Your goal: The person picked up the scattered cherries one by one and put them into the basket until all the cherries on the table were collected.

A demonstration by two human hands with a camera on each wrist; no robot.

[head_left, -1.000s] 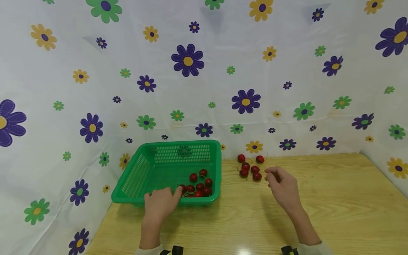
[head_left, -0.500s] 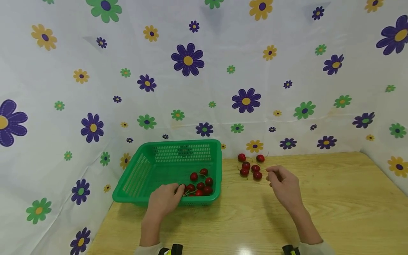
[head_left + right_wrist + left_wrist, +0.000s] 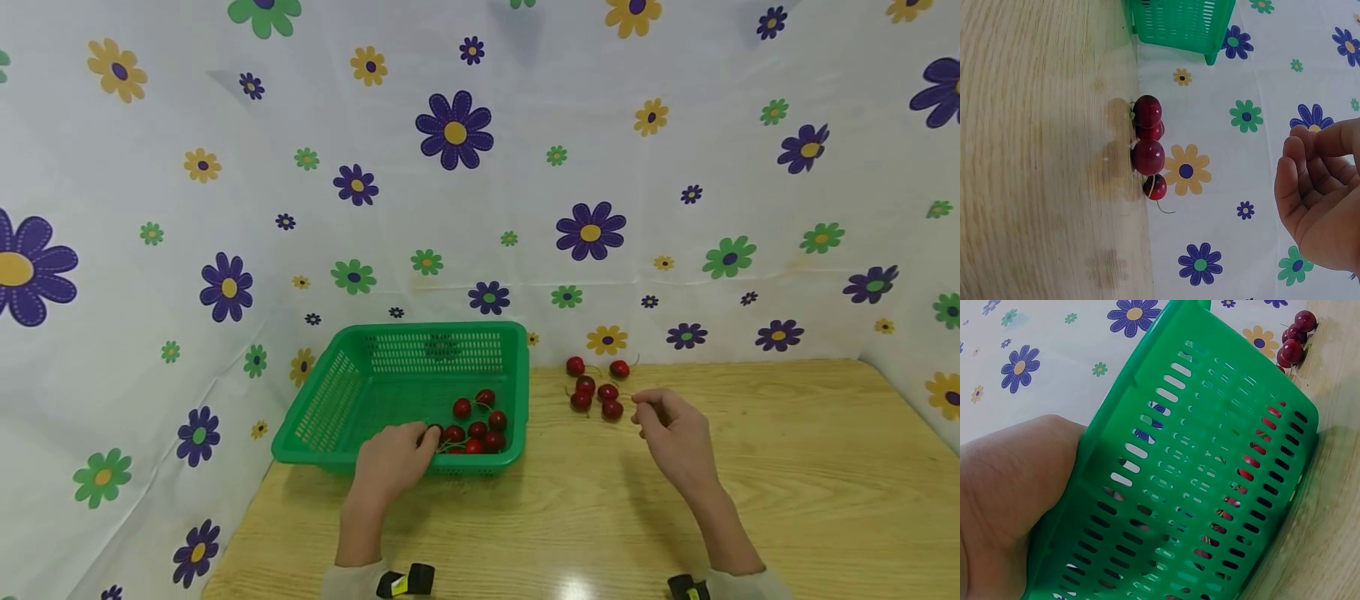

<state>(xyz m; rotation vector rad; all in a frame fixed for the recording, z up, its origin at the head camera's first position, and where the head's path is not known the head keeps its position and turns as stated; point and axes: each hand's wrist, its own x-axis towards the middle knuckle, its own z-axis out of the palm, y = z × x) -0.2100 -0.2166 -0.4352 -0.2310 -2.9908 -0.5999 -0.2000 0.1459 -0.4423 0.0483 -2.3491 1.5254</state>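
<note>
Over the front rim of the green plastic basket, my left hand reaches inside. Its thumb and index finger close about a dark red cherry, partly covered by them. The other fingertips are hidden, and in the left wrist view the basket wall blocks them. More red cherries with green stems lie in the basket's right front corner. My right hand hovers just right of several loose cherries on the table, fingers loosely bent. The right wrist view shows nothing in that hand.
A wooden table carries the basket at its left. White cloth printed with flowers hangs behind the table and along both sides. The farthest loose cherries lie close to the back cloth.
My left hand has shifted right and its fingers have drawn in around the cherry by the thumb. My right hand keeps its place beside the loose cherries. The head view has shifted slightly.
</note>
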